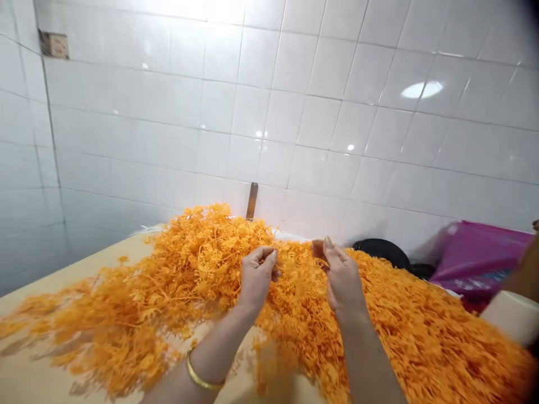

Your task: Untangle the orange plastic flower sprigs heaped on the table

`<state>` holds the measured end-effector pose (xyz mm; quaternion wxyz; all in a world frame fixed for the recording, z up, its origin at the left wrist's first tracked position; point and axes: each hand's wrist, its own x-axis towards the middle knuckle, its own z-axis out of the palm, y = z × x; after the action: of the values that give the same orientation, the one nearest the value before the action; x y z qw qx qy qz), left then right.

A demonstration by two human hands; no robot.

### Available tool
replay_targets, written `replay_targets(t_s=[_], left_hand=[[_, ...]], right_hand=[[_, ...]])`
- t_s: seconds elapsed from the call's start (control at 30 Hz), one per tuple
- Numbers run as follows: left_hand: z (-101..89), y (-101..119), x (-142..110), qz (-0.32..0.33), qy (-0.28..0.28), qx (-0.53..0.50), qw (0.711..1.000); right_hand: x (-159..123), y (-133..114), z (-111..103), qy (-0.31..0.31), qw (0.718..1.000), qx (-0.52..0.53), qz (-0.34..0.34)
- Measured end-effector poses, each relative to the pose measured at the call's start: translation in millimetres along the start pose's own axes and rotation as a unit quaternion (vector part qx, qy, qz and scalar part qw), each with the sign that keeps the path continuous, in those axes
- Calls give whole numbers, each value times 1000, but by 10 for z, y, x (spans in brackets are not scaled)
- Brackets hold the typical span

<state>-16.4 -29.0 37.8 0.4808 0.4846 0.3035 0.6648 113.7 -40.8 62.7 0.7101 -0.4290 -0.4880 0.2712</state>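
A big heap of small orange plastic pieces (177,280) covers a beige table (25,381). My left hand (256,275) is raised over the heap with its fingers curled in a pinch around an orange piece. A gold bangle (202,379) sits on that wrist. My right hand (343,275) is beside it, fingers pressed together on an orange piece at its fingertips. Both hands hover close together above the middle of the heap.
White tiled walls (295,112) stand right behind the table. A black object (381,249) and a purple bag (475,258) lie at the back right. Another person's arm and a white object (514,314) show at the right edge. A metal strip (251,200) leans on the wall.
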Motion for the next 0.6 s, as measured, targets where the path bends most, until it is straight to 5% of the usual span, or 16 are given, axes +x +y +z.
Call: replay_targets(t_s=[0.17,0.33,0.6], left_hand=[[102,-132,3,3,-13,-29,1000],[141,-174,31,9,-14,-30,999],[91,-212,116,-54,2,-90,994]], right_hand=[[39,92,20,-106,993,-4,56],[50,91,-81,-250,960,-119,42],[46,80,-118,-346,922,-175,0]])
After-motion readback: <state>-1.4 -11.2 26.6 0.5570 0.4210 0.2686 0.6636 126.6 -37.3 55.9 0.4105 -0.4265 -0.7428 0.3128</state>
